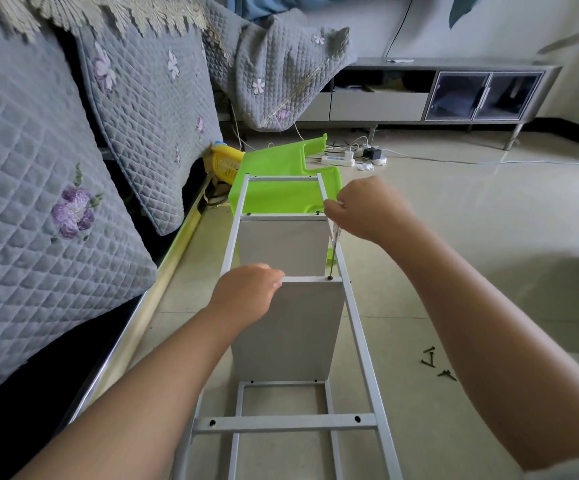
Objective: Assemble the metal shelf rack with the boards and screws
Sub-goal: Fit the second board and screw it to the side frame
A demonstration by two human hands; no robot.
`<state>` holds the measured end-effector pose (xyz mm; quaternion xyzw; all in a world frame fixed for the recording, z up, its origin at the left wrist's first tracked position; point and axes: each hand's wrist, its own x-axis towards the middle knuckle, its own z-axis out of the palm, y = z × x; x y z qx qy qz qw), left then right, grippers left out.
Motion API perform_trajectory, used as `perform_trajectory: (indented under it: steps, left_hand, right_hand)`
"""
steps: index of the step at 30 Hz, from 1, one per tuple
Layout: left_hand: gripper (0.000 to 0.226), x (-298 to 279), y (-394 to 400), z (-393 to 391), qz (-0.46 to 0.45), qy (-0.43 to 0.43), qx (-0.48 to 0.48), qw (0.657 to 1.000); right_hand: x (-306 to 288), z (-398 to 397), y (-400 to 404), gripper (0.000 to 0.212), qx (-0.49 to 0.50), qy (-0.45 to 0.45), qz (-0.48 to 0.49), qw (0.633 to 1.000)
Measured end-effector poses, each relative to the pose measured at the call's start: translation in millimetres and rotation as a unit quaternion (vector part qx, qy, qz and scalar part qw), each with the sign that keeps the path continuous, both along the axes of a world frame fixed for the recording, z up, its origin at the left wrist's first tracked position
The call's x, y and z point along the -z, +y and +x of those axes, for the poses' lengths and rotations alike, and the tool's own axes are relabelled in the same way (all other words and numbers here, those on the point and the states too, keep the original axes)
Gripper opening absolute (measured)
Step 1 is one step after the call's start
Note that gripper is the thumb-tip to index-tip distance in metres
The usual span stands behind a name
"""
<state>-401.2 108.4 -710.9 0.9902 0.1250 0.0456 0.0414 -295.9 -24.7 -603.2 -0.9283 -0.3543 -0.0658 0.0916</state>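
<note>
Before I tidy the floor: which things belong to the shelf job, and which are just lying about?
Job: metal frame, grey boards, screwdriver in the right hand, left hand steadying a board, loose screws.

Lying about: green plastic chair, yellow basket, power strip.

Soft daylight, glossy floor, bowed edges

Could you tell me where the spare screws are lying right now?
The spare screws lie on the floor tiles at lower right of the head view, right of the rack and beside the right forearm.
</note>
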Motion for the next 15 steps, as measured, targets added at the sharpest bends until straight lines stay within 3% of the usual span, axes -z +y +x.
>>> perform_trajectory:
  steps: [4,9,15]
  left_hand:
    - [0.022,-1,-1,0,0.012,0.006,0.009,1.000]
    - [0.028,-2,0,0,0.006,0.000,0.018,1.000]
    - [0.029,0,2,0,-0.016,0.006,0.018,1.000]
  right_hand:
    - [1,-4,-4,0.028,-0.065,0.014,-0.039,0.997]
    - [-7,-16,-13,0.011,-0.107,0.101,-0.058,0.987]
    - [-16,-16,-16,0.019,-0.089,0.133,-0.118,0.980]
